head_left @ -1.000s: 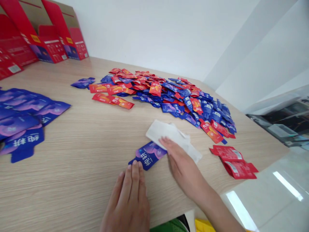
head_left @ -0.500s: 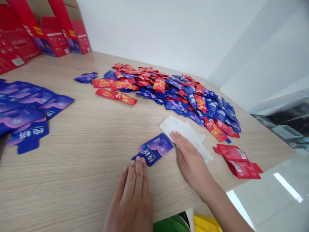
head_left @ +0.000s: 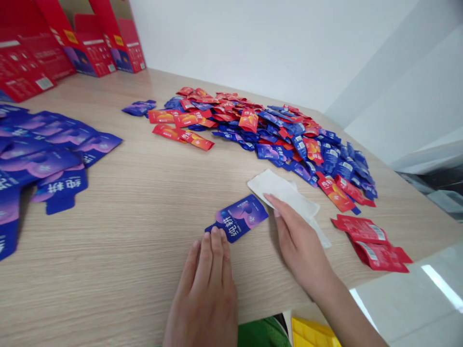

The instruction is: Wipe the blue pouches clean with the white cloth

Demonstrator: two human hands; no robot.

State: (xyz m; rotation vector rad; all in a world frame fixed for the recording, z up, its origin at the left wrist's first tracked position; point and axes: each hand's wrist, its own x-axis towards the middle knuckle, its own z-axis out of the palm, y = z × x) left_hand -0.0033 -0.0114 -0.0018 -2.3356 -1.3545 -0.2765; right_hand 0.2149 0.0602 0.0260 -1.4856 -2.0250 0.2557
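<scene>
A blue and purple sachet (head_left: 246, 216) with white lettering lies flat on the table in front of me. Fingertips of my left hand (head_left: 208, 284) rest on its near, notched end; that hand is flat, fingers side by side and stretched out. Just right of the sachet is a folded white tissue (head_left: 285, 190). My right hand (head_left: 300, 246) reaches over the tissue's near edge, with its extended fingers lying on it and the thumb beside them. The undersides of those fingers are hidden.
Behind the tissue spreads a large pile of red and blue sachets (head_left: 275, 130). Overlapping blue sachets (head_left: 54, 144) lie at left, and two red sachets (head_left: 372, 241) near the right edge. Red cartons (head_left: 94, 53) stand at the back left. The wooden table (head_left: 137, 231) ends close to me.
The view has shifted slightly, so the tabletop things sit further right in it. My right hand has tilted a little on the tissue; my left hand stays on the sachet.
</scene>
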